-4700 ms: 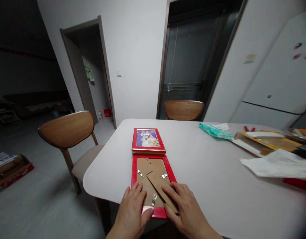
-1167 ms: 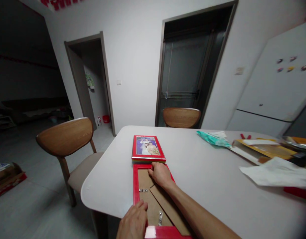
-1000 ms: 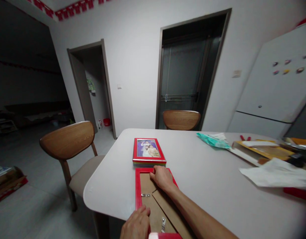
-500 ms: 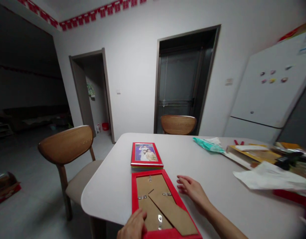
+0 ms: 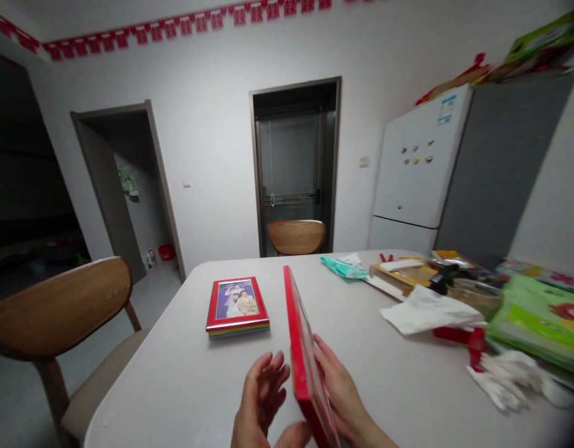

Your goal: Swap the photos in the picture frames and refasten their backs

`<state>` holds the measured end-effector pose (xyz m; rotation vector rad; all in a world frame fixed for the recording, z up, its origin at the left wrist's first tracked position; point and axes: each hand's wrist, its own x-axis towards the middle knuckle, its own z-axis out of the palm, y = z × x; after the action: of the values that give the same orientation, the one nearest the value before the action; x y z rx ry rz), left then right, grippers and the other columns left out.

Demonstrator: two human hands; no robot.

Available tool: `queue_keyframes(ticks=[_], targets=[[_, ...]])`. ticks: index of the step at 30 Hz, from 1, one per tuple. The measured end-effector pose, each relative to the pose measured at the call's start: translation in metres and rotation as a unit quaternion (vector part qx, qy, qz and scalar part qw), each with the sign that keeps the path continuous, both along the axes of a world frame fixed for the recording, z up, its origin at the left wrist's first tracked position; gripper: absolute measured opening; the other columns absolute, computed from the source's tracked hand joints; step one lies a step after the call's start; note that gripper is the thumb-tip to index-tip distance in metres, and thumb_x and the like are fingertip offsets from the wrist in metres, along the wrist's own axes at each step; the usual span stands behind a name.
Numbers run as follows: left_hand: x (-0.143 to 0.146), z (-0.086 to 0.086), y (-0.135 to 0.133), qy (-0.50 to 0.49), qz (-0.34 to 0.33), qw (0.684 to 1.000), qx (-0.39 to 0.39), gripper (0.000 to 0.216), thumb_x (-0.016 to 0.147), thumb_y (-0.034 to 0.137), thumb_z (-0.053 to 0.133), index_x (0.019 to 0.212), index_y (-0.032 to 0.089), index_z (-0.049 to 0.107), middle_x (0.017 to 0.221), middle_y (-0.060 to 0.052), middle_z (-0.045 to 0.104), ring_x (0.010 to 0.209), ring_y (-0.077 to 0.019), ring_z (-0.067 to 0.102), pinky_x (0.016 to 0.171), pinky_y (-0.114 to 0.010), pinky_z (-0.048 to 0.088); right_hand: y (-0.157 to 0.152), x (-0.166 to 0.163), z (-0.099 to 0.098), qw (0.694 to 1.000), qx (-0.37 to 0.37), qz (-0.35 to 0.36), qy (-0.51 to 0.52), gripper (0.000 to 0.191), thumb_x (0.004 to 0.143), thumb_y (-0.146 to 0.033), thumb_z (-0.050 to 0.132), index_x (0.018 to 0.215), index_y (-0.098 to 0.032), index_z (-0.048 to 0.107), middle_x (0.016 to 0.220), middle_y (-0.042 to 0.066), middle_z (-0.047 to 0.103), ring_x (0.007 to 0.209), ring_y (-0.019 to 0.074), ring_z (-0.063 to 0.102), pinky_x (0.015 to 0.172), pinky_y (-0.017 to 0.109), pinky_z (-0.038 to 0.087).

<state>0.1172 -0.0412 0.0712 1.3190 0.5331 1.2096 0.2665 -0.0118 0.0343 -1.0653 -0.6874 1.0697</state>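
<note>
A red picture frame (image 5: 300, 361) stands tilted up almost on edge in front of me, so that mostly its narrow side shows. My right hand (image 5: 336, 386) holds it from the right, some of the fingers hidden behind it. On the other side, my left hand (image 5: 261, 398) is open with its fingers spread and slightly curled. The left thumb reaches close to the frame's lower end; whether it touches I cannot tell. Farther left, a stack of picture frames (image 5: 238, 305) lies flat on the table, the red top one showing a photo of people.
The white table (image 5: 165, 386) carries a teal wrapper (image 5: 343, 267), a white paper sheet (image 5: 427, 311), white gloves (image 5: 511, 379) and a green package (image 5: 543, 317) toward the right. Wooden chairs stand at the left (image 5: 81, 305) and the far side (image 5: 296, 235).
The red frame has gone from lying back-up to standing nearly on edge. My right hand has taken hold of it, and the left hand has come off its back. The view has turned right.
</note>
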Motion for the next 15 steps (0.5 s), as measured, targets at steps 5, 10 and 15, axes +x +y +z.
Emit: queue_keyframes(ticks=[5, 10, 15], targets=[[0.03, 0.019, 0.017, 0.02, -0.044, 0.998, -0.028, 0.05, 0.063, 0.02, 0.057, 0.111, 0.016, 0.042, 0.117, -0.013, 0.052, 0.104, -0.0245, 0.051, 0.082, -0.032, 0.046, 0.017, 0.088, 0.007, 0.961, -0.107, -0.078, -0.242, 0.052, 0.073, -0.035, 0.042, 0.121, -0.014, 0.042, 0.084, 0.005, 0.067, 0.067, 0.0174, 0.062, 0.058, 0.026, 0.047], [0.06, -0.019, 0.036, 0.119, -0.035, 0.992, -0.037, 0.05, 0.063, 0.0, 0.042, 0.112, 0.011, 0.043, 0.112, -0.011, 0.057, 0.102, -0.0166, 0.053, 0.087, -0.026, 0.042, 0.036, 0.15, -0.001, 0.843, -0.182, -0.125, -0.491, 0.042, 0.07, -0.023, 0.042, 0.109, -0.013, 0.054, 0.083, 0.005, 0.068, 0.072, 0.0176, 0.061, 0.062, 0.024, 0.043], [0.072, -0.044, 0.05, 0.33, 0.057, 0.941, 0.053, 0.05, 0.065, 0.004, 0.041, 0.114, 0.011, 0.044, 0.114, -0.009, 0.055, 0.106, -0.0167, 0.049, 0.09, -0.025, 0.038, 0.053, 0.165, -0.01, 0.79, -0.209, -0.131, -0.561, 0.039, 0.068, -0.021, 0.045, 0.104, -0.014, 0.058, 0.094, 0.01, 0.065, 0.085, 0.0214, 0.059, 0.071, 0.025, 0.04]])
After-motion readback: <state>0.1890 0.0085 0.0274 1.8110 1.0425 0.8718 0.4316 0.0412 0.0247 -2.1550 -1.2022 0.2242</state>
